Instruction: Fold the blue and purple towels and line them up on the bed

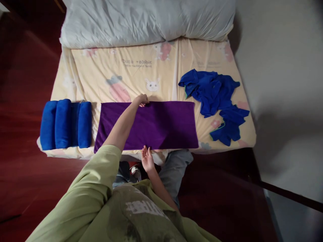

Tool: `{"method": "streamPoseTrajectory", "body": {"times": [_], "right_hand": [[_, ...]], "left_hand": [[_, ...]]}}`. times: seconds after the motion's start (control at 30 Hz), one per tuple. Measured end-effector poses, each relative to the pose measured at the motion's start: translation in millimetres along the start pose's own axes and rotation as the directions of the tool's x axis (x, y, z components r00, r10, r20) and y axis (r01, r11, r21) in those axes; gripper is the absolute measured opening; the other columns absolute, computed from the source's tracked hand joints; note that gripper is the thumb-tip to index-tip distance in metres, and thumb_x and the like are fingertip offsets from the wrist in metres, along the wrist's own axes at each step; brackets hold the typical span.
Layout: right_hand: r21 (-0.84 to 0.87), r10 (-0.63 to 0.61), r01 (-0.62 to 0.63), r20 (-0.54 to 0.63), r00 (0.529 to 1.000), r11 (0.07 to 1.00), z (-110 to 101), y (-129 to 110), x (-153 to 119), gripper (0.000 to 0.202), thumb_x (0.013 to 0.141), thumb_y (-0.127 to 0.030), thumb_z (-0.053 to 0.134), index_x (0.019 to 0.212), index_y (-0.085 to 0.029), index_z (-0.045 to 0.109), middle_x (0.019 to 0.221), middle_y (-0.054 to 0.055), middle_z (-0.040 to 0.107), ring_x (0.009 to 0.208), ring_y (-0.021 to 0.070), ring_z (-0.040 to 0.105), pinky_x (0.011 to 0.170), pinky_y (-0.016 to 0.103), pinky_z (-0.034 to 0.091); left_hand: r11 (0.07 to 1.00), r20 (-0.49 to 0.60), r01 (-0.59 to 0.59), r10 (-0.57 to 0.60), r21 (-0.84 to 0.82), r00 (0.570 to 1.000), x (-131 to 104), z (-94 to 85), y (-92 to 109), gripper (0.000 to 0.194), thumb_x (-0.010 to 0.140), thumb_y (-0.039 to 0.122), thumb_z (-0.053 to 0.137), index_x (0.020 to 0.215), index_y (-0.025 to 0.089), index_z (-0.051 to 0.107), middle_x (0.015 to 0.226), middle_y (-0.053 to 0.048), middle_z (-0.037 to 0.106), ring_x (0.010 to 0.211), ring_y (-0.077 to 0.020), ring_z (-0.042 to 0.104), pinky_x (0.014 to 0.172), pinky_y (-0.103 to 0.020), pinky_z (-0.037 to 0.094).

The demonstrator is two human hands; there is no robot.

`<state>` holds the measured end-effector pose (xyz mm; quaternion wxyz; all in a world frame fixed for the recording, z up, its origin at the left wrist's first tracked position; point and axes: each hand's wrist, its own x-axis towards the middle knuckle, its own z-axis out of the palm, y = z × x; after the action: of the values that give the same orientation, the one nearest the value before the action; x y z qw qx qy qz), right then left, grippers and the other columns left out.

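Observation:
A purple towel lies spread flat along the front of the bed, its long sides running left to right. My left hand reaches across it to the far edge, with the fingers closed on the cloth there. Palm up at the near edge, my right hand has its fingers apart, and the fingertips meet the towel's border. Blue rolled towels sit side by side to the left of the purple one. On the right, crumpled blue cloths with green edging lie in a loose heap.
The bed has a cream sheet printed with rabbits and carrots. A bulky grey-white quilt is bunched across the back. A pale wall stands to the right, and dark red flooring shows at the left.

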<state>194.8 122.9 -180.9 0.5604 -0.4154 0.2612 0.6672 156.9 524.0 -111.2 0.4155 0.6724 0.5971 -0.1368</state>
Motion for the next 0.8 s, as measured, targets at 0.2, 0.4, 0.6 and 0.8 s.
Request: {"method": "streamPoseTrajectory", "body": {"times": [0.2, 0.4, 0.6, 0.8], "right_hand": [[0.024, 0.002, -0.001, -0.052, 0.999, 1.000, 0.1, -0.9, -1.9, 0.025, 0.104, -0.018, 0.052, 0.094, -0.024, 0.074, 0.111, 0.001, 0.080, 0.079, 0.0087, 0.074, 0.079, 0.022, 0.065], [-0.010, -0.020, 0.019, -0.038, 0.999, 1.000, -3.0, -1.1, 0.3, 0.021, 0.102, -0.016, 0.057, 0.090, -0.023, 0.073, 0.106, 0.002, 0.081, 0.086, 0.0093, 0.075, 0.084, 0.023, 0.065], [-0.049, -0.073, 0.071, -0.036, 0.997, 0.996, -9.3, 4.1, 4.3, 0.011, 0.098, -0.020, 0.064, 0.090, -0.023, 0.071, 0.103, 0.002, 0.080, 0.097, 0.0119, 0.076, 0.097, 0.028, 0.063], [-0.056, -0.091, 0.090, -0.010, 0.996, 0.994, -10.5, 4.8, 3.0, 0.012, 0.098, -0.019, 0.063, 0.088, -0.022, 0.069, 0.097, 0.002, 0.080, 0.087, 0.0111, 0.075, 0.094, 0.028, 0.064]], "left_hand": [[0.997, 0.039, 0.035, -0.033, -0.066, 0.999, -8.9, 3.1, 3.6, 0.031, 0.098, 0.028, 0.062, 0.113, 0.004, 0.076, 0.088, -0.017, 0.077, 0.079, -0.0203, 0.074, 0.077, -0.028, 0.060], [0.999, -0.099, 0.001, -0.005, -0.043, 0.995, -6.5, -4.4, 1.6, 0.031, 0.095, 0.025, 0.064, 0.113, 0.003, 0.075, 0.092, -0.015, 0.078, 0.091, -0.0210, 0.074, 0.088, -0.024, 0.056], [0.999, -0.188, -0.036, 0.031, -0.024, 0.982, -2.5, -4.9, -2.6, 0.033, 0.095, 0.024, 0.059, 0.110, -0.001, 0.076, 0.097, -0.019, 0.077, 0.101, -0.0235, 0.073, 0.095, -0.026, 0.053], [0.992, -0.136, -0.026, 0.010, -0.120, 0.991, -3.0, 3.7, -5.7, 0.037, 0.100, 0.024, 0.051, 0.110, -0.003, 0.074, 0.090, -0.019, 0.076, 0.085, -0.0214, 0.075, 0.084, -0.028, 0.057]]}}
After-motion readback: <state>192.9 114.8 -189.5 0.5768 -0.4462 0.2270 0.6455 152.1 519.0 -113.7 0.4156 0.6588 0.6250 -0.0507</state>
